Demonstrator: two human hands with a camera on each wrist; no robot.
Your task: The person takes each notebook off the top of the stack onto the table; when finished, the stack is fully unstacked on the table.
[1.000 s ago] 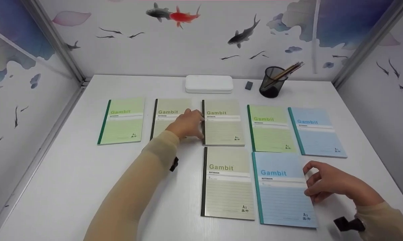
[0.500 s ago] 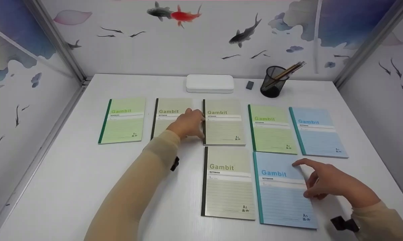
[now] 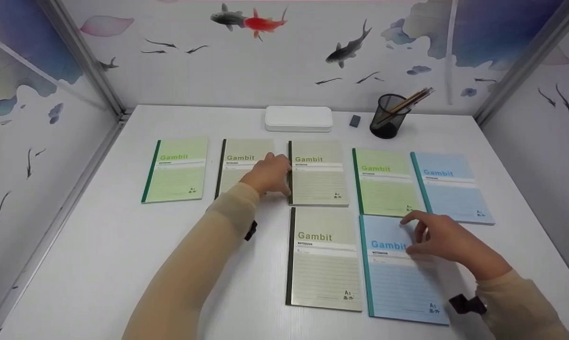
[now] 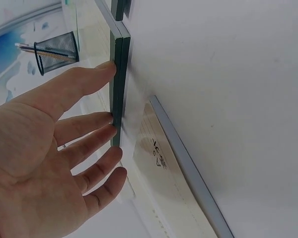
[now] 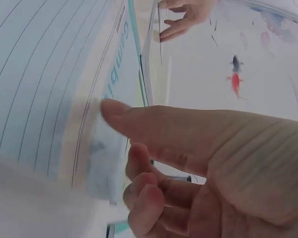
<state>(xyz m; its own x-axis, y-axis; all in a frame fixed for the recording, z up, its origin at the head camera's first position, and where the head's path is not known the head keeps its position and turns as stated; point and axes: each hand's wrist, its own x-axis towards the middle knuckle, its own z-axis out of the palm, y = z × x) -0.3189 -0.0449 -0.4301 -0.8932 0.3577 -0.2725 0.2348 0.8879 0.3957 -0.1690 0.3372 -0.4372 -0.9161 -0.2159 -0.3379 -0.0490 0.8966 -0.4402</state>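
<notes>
My left hand (image 3: 268,174) reaches over a beige notebook (image 3: 247,147). Its thumb and fingertips touch the dark spine of the middle beige notebook (image 3: 316,184); the left wrist view shows two layers at that dark spine (image 4: 119,74), with the fingers fairly straight. Over the upper right part of the front blue notebook (image 3: 397,283) is my right hand (image 3: 447,236), fingers loosely bent and holding nothing. Whether its thumb touches the cover I cannot tell. Left of that blue notebook lies another beige notebook (image 3: 326,264).
A green notebook (image 3: 175,174) lies far left. Another green notebook (image 3: 383,184) and a blue notebook (image 3: 449,189) lie at the right of the back row. Behind stand a white case (image 3: 299,119), a dark eraser (image 3: 355,121) and a mesh pen cup (image 3: 387,118) with pencils.
My right hand has moved from the right edge of the front blue notebook leftward and up over its cover. My left hand stays at the beige notebook's spine.
</notes>
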